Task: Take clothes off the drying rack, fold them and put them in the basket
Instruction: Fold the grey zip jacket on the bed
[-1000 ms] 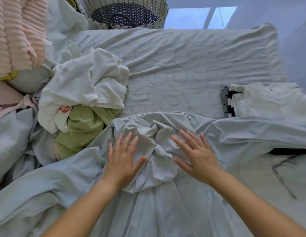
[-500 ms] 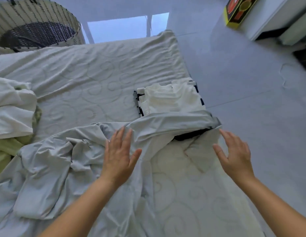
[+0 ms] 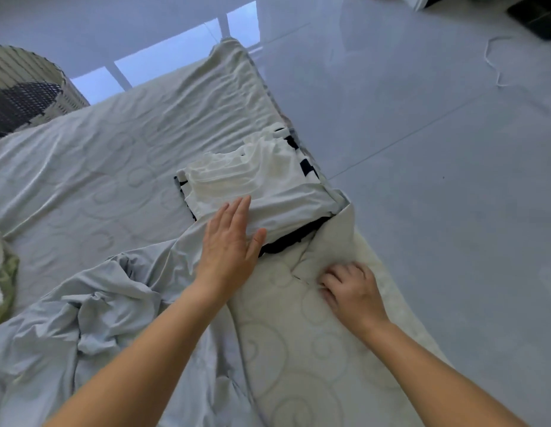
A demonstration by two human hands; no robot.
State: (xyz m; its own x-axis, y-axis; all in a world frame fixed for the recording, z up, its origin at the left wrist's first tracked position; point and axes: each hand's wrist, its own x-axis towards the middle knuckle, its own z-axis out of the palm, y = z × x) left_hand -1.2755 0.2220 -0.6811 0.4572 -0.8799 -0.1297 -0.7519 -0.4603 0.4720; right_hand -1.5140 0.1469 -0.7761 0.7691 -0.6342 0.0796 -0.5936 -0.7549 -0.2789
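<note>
At the edge of the bed (image 3: 98, 155), the right hand (image 3: 351, 288), open moments ago, now pinches an end of the grey garment (image 3: 114, 303). The left hand (image 3: 229, 245) presses it flat; spreading can likely start.

Hands in view: two, the left hand (image 3: 229, 241) and the right hand (image 3: 351, 288). Woven basket (image 3: 27, 66): one. Bed (image 3: 98, 167): one. Pale grey garment (image 3: 114, 303): one. Folded pieces: at least two, one white garment (image 3: 246, 174) and one black-and-white piece (image 3: 306, 166). Green garment (image 3: 7, 272): one.
</note>
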